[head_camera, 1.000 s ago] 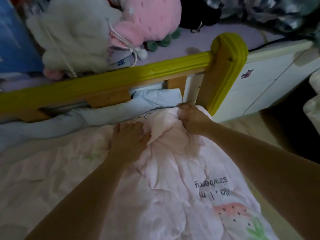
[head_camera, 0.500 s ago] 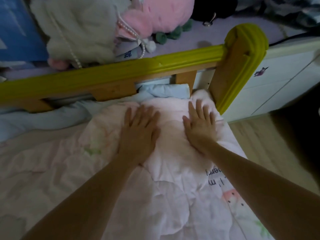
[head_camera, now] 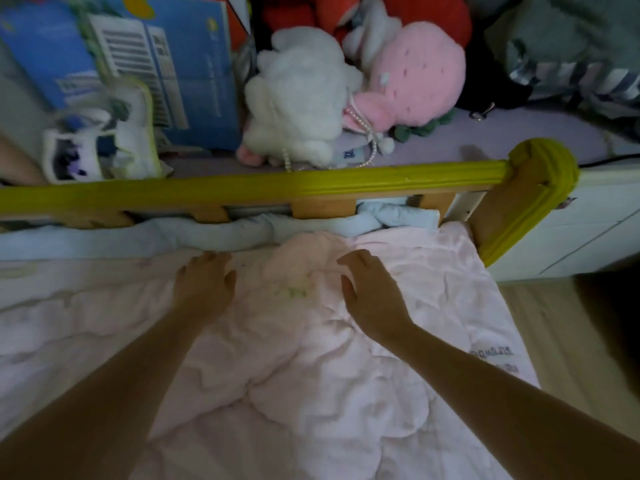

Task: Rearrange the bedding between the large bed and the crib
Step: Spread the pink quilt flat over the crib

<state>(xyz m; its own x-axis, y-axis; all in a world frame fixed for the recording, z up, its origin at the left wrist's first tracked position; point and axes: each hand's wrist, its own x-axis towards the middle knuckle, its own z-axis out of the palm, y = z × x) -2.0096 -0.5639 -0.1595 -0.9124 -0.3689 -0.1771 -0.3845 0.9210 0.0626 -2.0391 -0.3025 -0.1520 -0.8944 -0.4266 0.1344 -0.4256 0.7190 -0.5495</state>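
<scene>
Pink quilt (head_camera: 311,375) lies spread in the crib, its edge just below the rail (head_camera: 242,185). Left hand (head_camera: 204,287) and right hand (head_camera: 372,289) rest flat on it, fingers relaxed, gripping nothing. Blue bedding (head_camera: 214,233) sits bunched between quilt and rail.

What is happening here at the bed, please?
A person is laying a pink quilt flat beside the yellow rail. The left hand and right hand are open, palms down on it. A blue blanket lies bunched along the rail. Plush toys sit beyond the rail.
</scene>
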